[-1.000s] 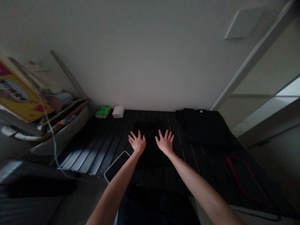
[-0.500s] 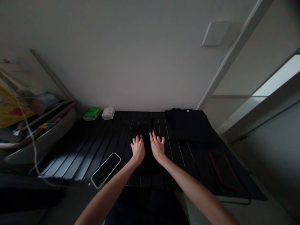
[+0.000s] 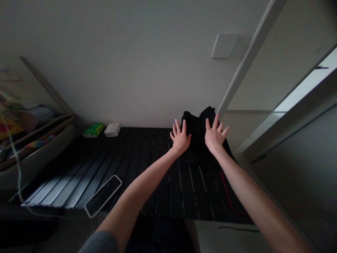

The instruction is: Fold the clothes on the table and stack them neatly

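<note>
On my feed, L hand (image 3: 181,141) and R hand (image 3: 213,136) had grip wide over the black cloth (image 3: 195,135), so even, gentle palm pressure was prob. best.

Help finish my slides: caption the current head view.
Left hand and right hand spread open at black cloth on a dark slatted table, a phone lying apart.
</note>
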`<state>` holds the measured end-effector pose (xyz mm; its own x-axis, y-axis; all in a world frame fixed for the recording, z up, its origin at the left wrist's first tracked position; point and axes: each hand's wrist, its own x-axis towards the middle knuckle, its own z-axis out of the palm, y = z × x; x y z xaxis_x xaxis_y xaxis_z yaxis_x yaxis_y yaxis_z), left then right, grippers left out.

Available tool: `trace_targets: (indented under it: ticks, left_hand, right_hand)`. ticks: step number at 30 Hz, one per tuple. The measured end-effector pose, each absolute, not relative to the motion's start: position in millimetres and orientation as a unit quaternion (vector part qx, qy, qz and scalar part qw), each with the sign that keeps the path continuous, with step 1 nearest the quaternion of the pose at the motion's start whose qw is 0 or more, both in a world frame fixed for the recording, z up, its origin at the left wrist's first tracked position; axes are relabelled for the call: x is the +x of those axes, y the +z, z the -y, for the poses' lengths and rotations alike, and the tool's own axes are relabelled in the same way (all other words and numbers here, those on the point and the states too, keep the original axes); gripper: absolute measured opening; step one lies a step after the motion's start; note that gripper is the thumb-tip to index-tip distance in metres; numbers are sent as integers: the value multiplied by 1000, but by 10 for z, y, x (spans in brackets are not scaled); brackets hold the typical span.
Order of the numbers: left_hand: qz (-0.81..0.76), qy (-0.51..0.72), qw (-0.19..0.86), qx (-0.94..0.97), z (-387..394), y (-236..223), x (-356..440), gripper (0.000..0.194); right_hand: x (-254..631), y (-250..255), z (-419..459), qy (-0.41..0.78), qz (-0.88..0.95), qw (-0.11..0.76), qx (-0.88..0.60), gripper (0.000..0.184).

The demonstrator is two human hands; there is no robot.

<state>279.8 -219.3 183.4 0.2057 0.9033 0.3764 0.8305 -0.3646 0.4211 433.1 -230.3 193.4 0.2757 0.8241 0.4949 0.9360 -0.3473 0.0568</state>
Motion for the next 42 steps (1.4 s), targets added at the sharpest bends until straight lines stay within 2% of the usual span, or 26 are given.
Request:
trace_targets:
  ticks: [6,9,15,17,22,29,32,36,39,42]
  left_hand:
    - [-545,124,87,825,2448,788,2505,57]
    - [-532,93,76,838,2613,378,2185,53]
    - [-507,128,51,851,2714,276,1948,49]
    - [-508,135,52,849,2725,290,1948,48]
    - [-510,143,56,846,2744,274,1946,48]
    - [-509,149,59,846,2755,272,1936,47]
    - [-510,149,63,845,2750,297,1934,47]
    - [-513,177,111,833,2747,346,1892,42]
    - [-522,245,204,791,2829,372,1827,40]
    - [-522,296,330,729,3017,426,1768,55]
  right_hand:
    - [4427,994,2371,-83,632,56,-768,64]
    - [4364,645,2529,-73,658,62,-747,70]
    - [4473,549,2918,-98,733,37,-672,98]
    - [4503,557,3022,-139,738,24,-660,101]
    - [4505,561,3025,-234,687,55,-685,89]
    - [4721,463,2757,-269,702,59,-657,79]
    - [4856,579,2616,-237,721,51,-649,74]
    - [4725,1013,2474,-156,681,125,-705,54]
    - [4436,1391,2466,-70,643,185,-740,49]
    - [4144,1691,2559,13,617,263,-742,46]
